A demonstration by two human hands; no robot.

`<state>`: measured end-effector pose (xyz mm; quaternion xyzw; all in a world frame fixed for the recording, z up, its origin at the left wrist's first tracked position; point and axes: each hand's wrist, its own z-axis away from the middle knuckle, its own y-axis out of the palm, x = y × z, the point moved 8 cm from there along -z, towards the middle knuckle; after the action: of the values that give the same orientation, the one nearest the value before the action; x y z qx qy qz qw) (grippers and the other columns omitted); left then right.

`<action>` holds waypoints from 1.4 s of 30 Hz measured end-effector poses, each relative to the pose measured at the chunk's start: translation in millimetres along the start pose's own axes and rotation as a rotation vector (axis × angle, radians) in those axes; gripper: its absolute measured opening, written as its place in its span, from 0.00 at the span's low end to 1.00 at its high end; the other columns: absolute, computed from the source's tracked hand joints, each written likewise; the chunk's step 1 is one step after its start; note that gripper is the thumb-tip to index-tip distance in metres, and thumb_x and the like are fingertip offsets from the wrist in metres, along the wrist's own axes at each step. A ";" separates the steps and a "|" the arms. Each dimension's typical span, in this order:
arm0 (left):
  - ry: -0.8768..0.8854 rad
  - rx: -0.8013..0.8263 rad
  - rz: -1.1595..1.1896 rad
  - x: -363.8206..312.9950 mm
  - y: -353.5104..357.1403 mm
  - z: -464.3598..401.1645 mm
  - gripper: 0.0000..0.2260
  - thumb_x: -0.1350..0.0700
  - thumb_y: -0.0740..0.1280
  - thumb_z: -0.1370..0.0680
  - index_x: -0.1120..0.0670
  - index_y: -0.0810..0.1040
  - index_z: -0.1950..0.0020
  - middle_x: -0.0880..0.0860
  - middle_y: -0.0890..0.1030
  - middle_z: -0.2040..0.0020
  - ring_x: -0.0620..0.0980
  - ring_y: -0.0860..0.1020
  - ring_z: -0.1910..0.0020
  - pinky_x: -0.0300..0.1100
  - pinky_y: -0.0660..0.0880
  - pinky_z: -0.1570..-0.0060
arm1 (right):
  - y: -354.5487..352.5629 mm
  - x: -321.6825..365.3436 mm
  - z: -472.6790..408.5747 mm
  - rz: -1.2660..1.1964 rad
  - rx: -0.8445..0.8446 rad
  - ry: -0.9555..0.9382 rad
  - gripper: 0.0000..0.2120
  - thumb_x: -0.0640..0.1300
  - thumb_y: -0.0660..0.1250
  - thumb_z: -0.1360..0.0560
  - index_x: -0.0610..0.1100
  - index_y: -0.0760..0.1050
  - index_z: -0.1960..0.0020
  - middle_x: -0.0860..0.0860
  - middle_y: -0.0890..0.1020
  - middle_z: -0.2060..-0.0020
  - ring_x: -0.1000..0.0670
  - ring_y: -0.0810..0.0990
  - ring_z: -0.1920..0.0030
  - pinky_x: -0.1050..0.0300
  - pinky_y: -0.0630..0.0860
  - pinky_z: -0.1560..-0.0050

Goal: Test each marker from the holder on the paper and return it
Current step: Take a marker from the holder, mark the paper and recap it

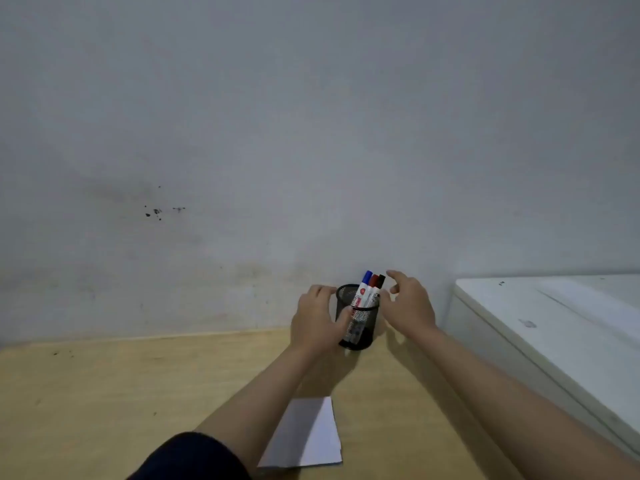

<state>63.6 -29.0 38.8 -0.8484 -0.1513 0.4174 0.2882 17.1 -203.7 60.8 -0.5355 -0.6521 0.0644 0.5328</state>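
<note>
Grey, scuffed wall (311,133) fills most of the head view, with a few dark specks on its left part, and below it runs a pale wooden surface (104,393). On that surface, close to the wall, stands a black mesh holder (362,327) with three markers leaning in it: a blue-capped marker (364,284), a red-capped marker (373,283) and a black-capped marker (380,282), caps up and side by side. The left hand (313,322) is wrapped around the holder's left side, its fingers (322,291) curled behind the rim and the thumb pressed on the mesh front, so it grips the holder. The right hand (408,301) is just right of the holder, fingers spread and empty; its raised forefinger is just beside the black cap, and whether it touches cannot be told. Nearer the camera than both sets of fingers, between the two forearms, lies a white sheet of paper (308,434), flat on the surface and well apart from the holder. A dark sleeve (187,455) covers the left upper arm. Right of the right hand stands a white cabinet (554,323).
</note>
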 end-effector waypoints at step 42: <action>-0.272 0.059 0.857 -51.5 -142.1 116.2 0.16 0.63 0.72 0.29 0.61 0.77 0.42 0.52 0.78 0.63 0.44 0.77 0.67 0.34 0.73 0.66 | -57.3 149.4 155.5 -0.713 -0.027 0.048 0.13 0.48 0.67 0.26 0.38 0.79 0.58 0.45 0.76 0.70 0.49 0.73 0.67 0.52 0.71 0.61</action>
<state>-62.3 99.5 101.9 -0.7633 0.1890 0.6111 0.0910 -116.7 -37.4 125.9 -0.2825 -0.7861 -0.1469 0.5298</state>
